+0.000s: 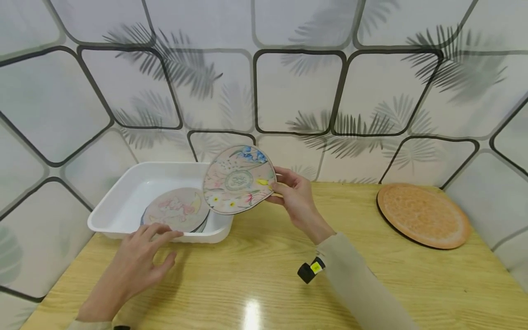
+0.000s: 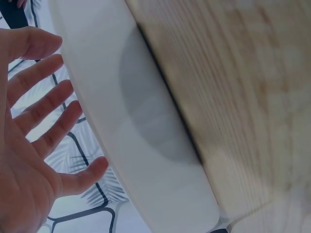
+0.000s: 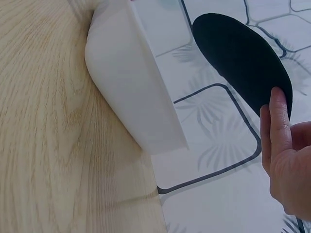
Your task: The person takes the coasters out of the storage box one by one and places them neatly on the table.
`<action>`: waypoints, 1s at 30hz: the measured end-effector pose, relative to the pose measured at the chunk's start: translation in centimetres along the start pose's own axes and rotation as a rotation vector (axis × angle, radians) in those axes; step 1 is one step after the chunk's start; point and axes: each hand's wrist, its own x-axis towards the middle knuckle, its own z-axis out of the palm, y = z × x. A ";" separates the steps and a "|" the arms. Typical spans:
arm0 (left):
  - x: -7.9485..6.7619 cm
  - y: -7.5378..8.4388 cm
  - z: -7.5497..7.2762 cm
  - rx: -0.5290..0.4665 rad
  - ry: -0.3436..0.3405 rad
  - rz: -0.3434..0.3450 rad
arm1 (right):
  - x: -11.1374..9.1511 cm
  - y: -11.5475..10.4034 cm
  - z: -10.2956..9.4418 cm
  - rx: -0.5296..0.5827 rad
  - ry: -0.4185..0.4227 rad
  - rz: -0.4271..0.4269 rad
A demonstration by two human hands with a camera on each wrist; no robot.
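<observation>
The right hand [image 1: 294, 195] pinches a floral disc [image 1: 239, 181] edge-on, centre; the spread left hand [image 1: 138, 259] partly hides the tub rim [image 1: 206, 237], lower left.

Pale walls [image 1: 297, 91] are standing behind and beside a yellow wooden table [image 1: 255, 266]. Rounded line boxes [image 1: 299, 52] and gray feathery leaves [image 1: 181, 64] are covering the walls. A bright spot [image 1: 251, 315] is shining on the table.

The beige sleeve [image 1: 363, 284] bears black, yellow-labelled gear [image 1: 306, 273].
</observation>
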 end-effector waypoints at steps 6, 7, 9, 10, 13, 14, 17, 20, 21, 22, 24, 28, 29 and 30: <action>0.1 0.0 0.0 0.007 -0.006 -0.001 | -0.5 -0.4 -1.0 -0.021 0.014 0.004; 0.1 0.0 0.0 0.009 -0.008 -0.001 | -0.6 -0.5 -1.1 -0.025 0.014 0.002; 0.1 0.0 -0.1 0.011 -0.015 -0.006 | -0.8 -0.7 -1.4 -0.030 0.013 -0.002; 0.1 0.0 -0.1 0.013 -0.020 -0.008 | -0.9 -0.7 -1.6 -0.030 0.014 -0.003; 0.1 0.1 -0.3 0.016 -0.034 -0.015 | -1.3 -0.9 -2.0 -0.030 0.022 -0.008; 0.1 0.1 -0.3 0.017 -0.036 -0.017 | -1.3 -0.9 -2.1 -0.028 0.026 -0.008; 0.1 0.2 -0.4 0.018 -0.036 -0.020 | -1.6 -1.0 -2.5 -0.025 0.041 -0.009; 0.1 0.2 -0.3 0.019 -0.035 -0.022 | -1.7 -1.1 -3.1 -0.026 0.051 -0.006; 0.1 0.2 -0.3 0.019 -0.036 -0.024 | -1.8 -1.1 -3.2 -0.025 0.058 -0.004; 0.1 0.2 -0.3 0.018 -0.036 -0.023 | -1.8 -1.1 -3.4 -0.027 0.062 -0.004; 0.1 0.2 -0.3 0.016 -0.037 -0.023 | -1.8 -1.2 -3.7 -0.029 0.072 -0.004; 0.2 0.2 -0.3 0.013 -0.041 -0.028 | -1.9 -1.4 -4.1 -0.041 0.086 -0.005; 0.2 0.2 -0.4 0.012 -0.044 -0.032 | -2.0 -1.5 -4.2 -0.043 0.088 -0.004; 0.2 0.2 -0.4 0.012 -0.046 -0.035 | -2.1 -1.7 -4.4 -0.049 0.090 -0.005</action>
